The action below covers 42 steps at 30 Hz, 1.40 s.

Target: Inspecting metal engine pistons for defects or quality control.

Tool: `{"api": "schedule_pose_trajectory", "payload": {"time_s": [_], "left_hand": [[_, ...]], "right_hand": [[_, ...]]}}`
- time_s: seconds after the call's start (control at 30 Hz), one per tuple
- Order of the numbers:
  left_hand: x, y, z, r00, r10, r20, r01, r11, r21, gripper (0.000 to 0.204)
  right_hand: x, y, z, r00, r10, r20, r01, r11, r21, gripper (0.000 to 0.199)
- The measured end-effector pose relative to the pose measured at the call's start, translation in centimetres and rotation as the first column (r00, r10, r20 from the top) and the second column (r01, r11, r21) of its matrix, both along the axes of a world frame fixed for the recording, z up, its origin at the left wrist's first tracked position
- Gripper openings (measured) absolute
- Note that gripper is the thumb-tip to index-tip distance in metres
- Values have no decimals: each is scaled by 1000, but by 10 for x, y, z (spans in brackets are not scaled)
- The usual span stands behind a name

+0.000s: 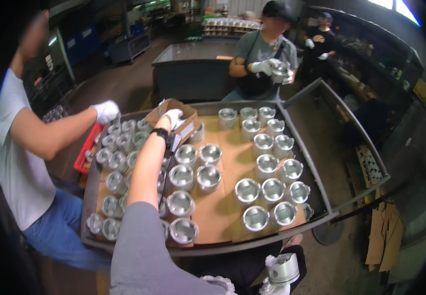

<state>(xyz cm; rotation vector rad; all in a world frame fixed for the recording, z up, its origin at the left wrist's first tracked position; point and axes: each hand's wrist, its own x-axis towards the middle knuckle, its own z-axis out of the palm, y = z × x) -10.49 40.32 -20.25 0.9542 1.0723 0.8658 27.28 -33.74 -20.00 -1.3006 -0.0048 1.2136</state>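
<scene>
My left arm reaches across the table, and my white-gloved left hand [174,118] is at a small open cardboard box [188,118]. Its fingers go down at the box, so their grip is hidden. Low in the view, near my lap, my gloved right hand [273,288] is closed on a silver metal piston [284,269]. Rows of similar pistons [181,203] stand on the cardboard-covered table [218,196], left and right of a bare strip. My forearm hides some of the left ones.
A co-worker's gloved hand [106,112] is over the left pistons, beside a red crate [91,147]. Across the table another person handles a piston [281,73]. A metal frame [355,123] juts out at the right. Behind stands a large dark bin [188,73].
</scene>
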Motion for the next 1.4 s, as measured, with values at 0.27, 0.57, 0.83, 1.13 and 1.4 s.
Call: {"api": "schedule_pose_trajectory", "payload": {"time_s": [0.27, 0.57, 0.83, 1.13, 1.4], "left_hand": [[69, -10, -13, 915, 237, 326, -169, 960, -223, 32], [80, 4, -29, 982, 164, 89, -162, 986, -37, 17], [87, -35, 10, 848, 350, 398, -317, 937, -149, 26], [180, -357, 113, 994, 11, -106, 21, 956, 294, 19], [216, -542, 78, 897, -139, -419, 384, 712, 588, 28]], "right_hand": [[21, 37, -9, 988, -107, -114, 121, 985, 127, 27], [39, 53, -25, 948, -31, -316, 100, 974, 204, 33], [43, 44, -36, 873, 63, -483, 60, 970, 236, 38], [14, 17, -35, 755, 138, -641, 56, 960, 273, 43], [-6, 68, -1, 584, 480, -654, -125, 850, 512, 46]]}}
